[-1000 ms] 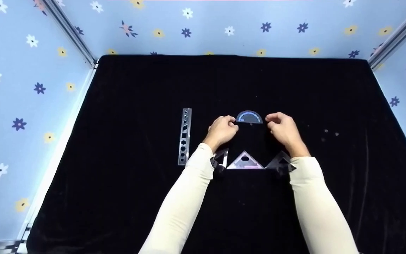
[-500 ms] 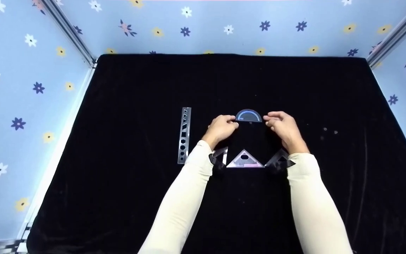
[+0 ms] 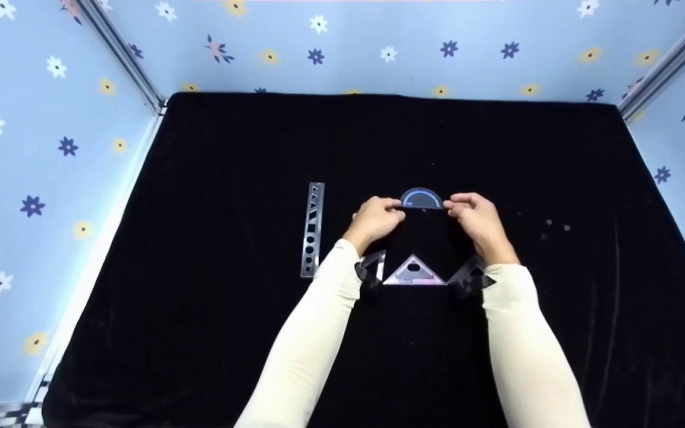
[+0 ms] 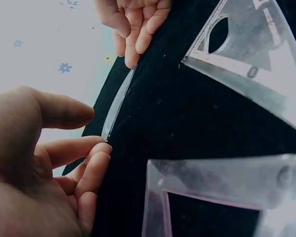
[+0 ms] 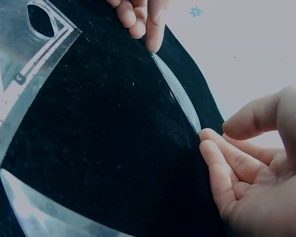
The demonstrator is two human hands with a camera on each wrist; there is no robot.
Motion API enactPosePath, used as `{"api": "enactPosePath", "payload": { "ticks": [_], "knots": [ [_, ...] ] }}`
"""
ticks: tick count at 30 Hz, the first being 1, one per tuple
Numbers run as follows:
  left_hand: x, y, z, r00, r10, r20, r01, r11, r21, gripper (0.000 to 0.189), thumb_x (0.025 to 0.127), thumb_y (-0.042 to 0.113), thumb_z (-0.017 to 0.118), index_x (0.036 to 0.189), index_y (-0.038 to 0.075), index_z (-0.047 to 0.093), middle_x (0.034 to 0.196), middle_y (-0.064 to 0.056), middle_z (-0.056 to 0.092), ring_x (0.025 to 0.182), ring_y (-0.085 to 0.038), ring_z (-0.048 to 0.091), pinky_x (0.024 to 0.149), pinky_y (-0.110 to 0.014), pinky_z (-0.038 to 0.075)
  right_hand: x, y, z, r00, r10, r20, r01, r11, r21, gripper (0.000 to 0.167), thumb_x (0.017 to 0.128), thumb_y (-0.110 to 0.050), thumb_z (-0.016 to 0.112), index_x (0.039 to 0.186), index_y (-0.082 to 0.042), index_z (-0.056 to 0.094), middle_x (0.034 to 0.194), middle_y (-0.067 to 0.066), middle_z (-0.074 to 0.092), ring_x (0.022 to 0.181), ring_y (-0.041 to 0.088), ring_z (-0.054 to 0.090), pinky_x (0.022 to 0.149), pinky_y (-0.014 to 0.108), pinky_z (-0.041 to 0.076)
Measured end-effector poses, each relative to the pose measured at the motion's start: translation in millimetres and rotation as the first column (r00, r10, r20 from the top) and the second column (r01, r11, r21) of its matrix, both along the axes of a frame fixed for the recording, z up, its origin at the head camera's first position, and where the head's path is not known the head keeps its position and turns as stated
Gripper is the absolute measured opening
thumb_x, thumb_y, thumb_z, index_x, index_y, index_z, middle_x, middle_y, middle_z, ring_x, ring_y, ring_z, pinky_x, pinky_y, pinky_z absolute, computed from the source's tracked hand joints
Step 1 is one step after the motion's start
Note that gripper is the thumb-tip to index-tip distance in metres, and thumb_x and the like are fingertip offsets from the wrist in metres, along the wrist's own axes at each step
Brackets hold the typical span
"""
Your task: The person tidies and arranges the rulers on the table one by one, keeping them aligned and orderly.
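A clear half-round protractor (image 3: 421, 200) with a blue scale lies flat on the black cloth between the two hands. At its left corner are the fingertips of my left hand (image 3: 373, 221), the thumb held apart in the left wrist view. On the other side, my right hand (image 3: 477, 221) has its fingertips right at the right corner, and its thumb also stands off from the protractor (image 5: 178, 91). Neither hand's fingers are curled round it. Nearer the body sits a clear triangular set square (image 3: 414, 272) with an oval hole, its long side toward the person.
Left of the left hand lies a clear stencil ruler (image 3: 312, 229) with cut-out shapes. Two more set squares, one left (image 3: 374, 264) and one right (image 3: 468, 276), flank the middle one, partly covered by the wrists. Flower-patterned blue walls (image 3: 348, 41) border the black-covered table.
My right hand has moved slightly left, bringing its fingertips up to the protractor's right corner. The left fingertips stay at the left corner. The set squares and ruler stay put.
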State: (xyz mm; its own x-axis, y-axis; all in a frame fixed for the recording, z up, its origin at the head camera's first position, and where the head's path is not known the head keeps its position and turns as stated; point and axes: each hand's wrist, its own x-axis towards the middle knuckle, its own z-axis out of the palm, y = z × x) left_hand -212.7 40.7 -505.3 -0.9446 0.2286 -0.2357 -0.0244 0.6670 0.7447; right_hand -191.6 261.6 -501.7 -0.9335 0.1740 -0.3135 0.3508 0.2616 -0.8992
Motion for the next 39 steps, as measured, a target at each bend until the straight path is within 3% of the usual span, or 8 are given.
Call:
{"api": "enactPosePath", "payload": {
  "ticks": [4,6,10,13,18,26,34,39],
  "knots": [
    [1.1,-0.1,0.0,1.0,0.009,0.013,-0.009,1.0,0.01,0.045,0.094,0.027,0.064,0.138,0.022,0.071,0.137,-0.006,0.067,0.134,-0.022,0.058,0.111,-0.053,0.039,1.0,-0.9,1.2,1.0,-0.008,0.007,0.008,1.0,-0.003,0.042,0.1,-0.006,0.056,0.141,0.004,0.056,0.132,0.014,0.072,0.095,0.007,0.063,0.094,0.023,0.046],
    [0.1,-0.6,0.6,0.999,0.02,0.04,-0.023,0.997,0.071,0.045,0.093,0.027,0.065,0.138,0.021,0.071,0.141,-0.005,0.067,0.137,-0.022,0.058,0.116,-0.052,0.037,1.4,-1.6,1.8,1.0,-0.018,0.005,0.018,1.0,-0.013,0.043,0.099,-0.006,0.056,0.141,0.005,0.056,0.128,0.011,0.073,0.095,0.007,0.062,0.094,0.024,0.045],
    [-3.4,-4.8,2.3,0.989,0.049,0.142,-0.087,0.957,0.276,0.042,0.094,0.022,0.068,0.135,0.013,0.071,0.144,-0.004,0.067,0.141,-0.02,0.056,0.123,-0.04,0.037,1.6,-4.6,2.1,0.999,-0.04,-0.004,0.04,0.999,-0.03,0.042,0.098,-0.004,0.057,0.139,0.006,0.056,0.115,0.002,0.076,0.094,0.007,0.061,0.094,0.025,0.044],
    [-6.4,-6.2,3.6,0.982,0.04,0.183,-0.103,0.931,0.35,0.04,0.096,0.018,0.067,0.134,0.009,0.071,0.143,-0.007,0.067,0.141,-0.021,0.056,0.12,-0.033,0.041,1.1,-5.0,2.4,0.998,-0.055,-0.012,0.055,0.998,-0.034,0.041,0.097,-0.004,0.058,0.137,0.006,0.058,0.109,-0.002,0.076,0.096,0.006,0.061,0.094,0.023,0.044],
    [-5.9,-6.2,2.0,0.984,0.028,0.174,-0.088,0.934,0.347,0.039,0.097,0.018,0.065,0.134,0.008,0.071,0.143,-0.008,0.067,0.14,-0.021,0.057,0.118,-0.033,0.043,-0.3,-5.0,1.8,0.998,-0.065,-0.011,0.065,0.997,-0.044,0.039,0.098,-0.006,0.059,0.135,0.006,0.059,0.101,-0.006,0.076,0.095,0.005,0.064,0.092,0.023,0.045],
    [-2.5,-0.8,1.2,0.982,0.072,0.173,-0.123,0.944,0.306,0.037,0.096,0.022,0.067,0.13,0.011,0.074,0.139,-0.005,0.07,0.136,-0.019,0.06,0.117,-0.032,0.043,0.4,-3.8,3.2,0.997,-0.077,-0.013,0.076,0.994,-0.077,0.038,0.1,-0.008,0.056,0.133,0.009,0.06,0.101,-0.003,0.073,0.091,0.003,0.068,0.089,0.02,0.048],
    [-2.3,-1.3,-1.4,0.981,0.065,0.182,-0.128,0.925,0.357,0.036,0.097,0.019,0.066,0.131,0.008,0.074,0.14,-0.007,0.069,0.138,-0.021,0.058,0.118,-0.034,0.042,2.0,-4.9,3.6,0.995,-0.095,-0.019,0.094,0.994,-0.06,0.038,0.099,-0.011,0.058,0.132,0.007,0.062,0.101,-0.004,0.075,0.09,0.0,0.07,0.09,0.019,0.049],
    [-1.7,-3.2,-2.1,0.986,0.077,0.151,-0.123,0.937,0.326,0.036,0.096,0.022,0.067,0.13,0.013,0.075,0.139,-0.005,0.07,0.139,-0.02,0.057,0.128,-0.045,0.027,1.4,-4.7,2.6,0.995,-0.102,-0.023,0.099,0.99,-0.099,0.036,0.099,-0.01,0.06,0.131,0.007,0.062,0.1,-0.006,0.075,0.089,-0.003,0.07,0.084,0.017,0.05]
  ]
}}
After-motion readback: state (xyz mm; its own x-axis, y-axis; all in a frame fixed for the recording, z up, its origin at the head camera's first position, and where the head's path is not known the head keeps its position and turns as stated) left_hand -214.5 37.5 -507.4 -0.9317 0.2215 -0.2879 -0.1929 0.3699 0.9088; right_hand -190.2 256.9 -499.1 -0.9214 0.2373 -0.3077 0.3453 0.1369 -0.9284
